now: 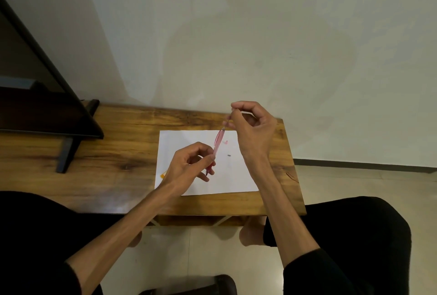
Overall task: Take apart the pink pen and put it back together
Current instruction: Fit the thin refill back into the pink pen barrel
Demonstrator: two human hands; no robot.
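My left hand point(189, 164) grips the lower end of the translucent pink pen barrel point(218, 143), which tilts up and to the right above a white sheet of paper point(236, 176). My right hand point(253, 129) pinches the thin refill point(227, 122) where it sticks out of the barrel's upper end. A small pink pen part point(226, 142) lies on the paper beside the barrel. A tiny dark piece point(229, 155) lies a little lower on the sheet.
The paper rests on a low wooden table point(106, 152) against a pale wall. A dark framed screen on a stand point(59, 117) occupies the table's left end. A small orange object point(163, 175) peeks from under my left wrist. My dark-clothed knees flank the table.
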